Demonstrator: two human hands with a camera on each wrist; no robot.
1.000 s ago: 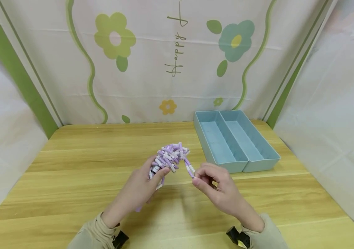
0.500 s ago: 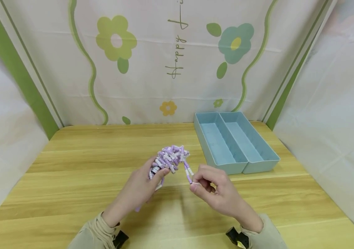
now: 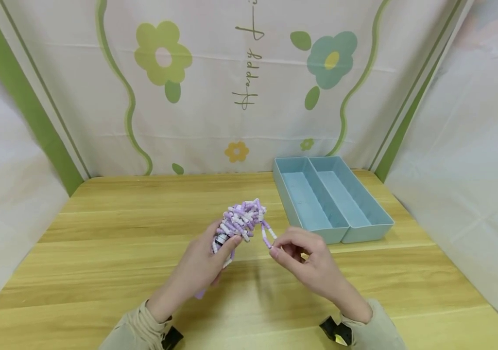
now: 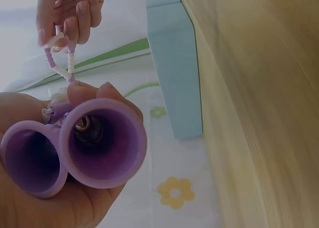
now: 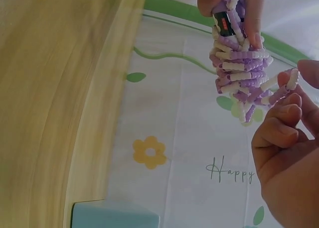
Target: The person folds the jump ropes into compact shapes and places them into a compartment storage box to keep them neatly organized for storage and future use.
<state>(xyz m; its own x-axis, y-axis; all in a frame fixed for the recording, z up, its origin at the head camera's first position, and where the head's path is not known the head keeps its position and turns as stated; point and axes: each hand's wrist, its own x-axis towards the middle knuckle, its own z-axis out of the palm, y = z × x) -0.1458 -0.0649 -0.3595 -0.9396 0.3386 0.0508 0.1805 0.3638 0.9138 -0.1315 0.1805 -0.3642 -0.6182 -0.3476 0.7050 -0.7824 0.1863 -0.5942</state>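
Observation:
A jump rope of purple and white beads (image 3: 241, 218) is wound into a bundle above the middle of the table. My left hand (image 3: 200, 260) grips it around the handles, thumb on the near side. In the left wrist view, two hollow purple handles (image 4: 107, 163) lie side by side in the palm, their wide ends facing the camera. A short beaded loop (image 3: 265, 239) sticks out of the bundle's far end. My right hand (image 3: 307, 260) pinches that loop between thumb and index finger. The right wrist view shows a black label (image 5: 223, 24) near the left fingers.
Two light blue bins (image 3: 314, 228) stand side by side at the back right of the wooden table (image 3: 122, 233). A flower-printed cloth (image 3: 205, 121) hangs behind the table, with more cloth at both sides.
My right hand dipped slightly, then came back up with the loop between its fingers. The bundle's far end has risen a little. My left hand keeps its grip and has hardly moved.

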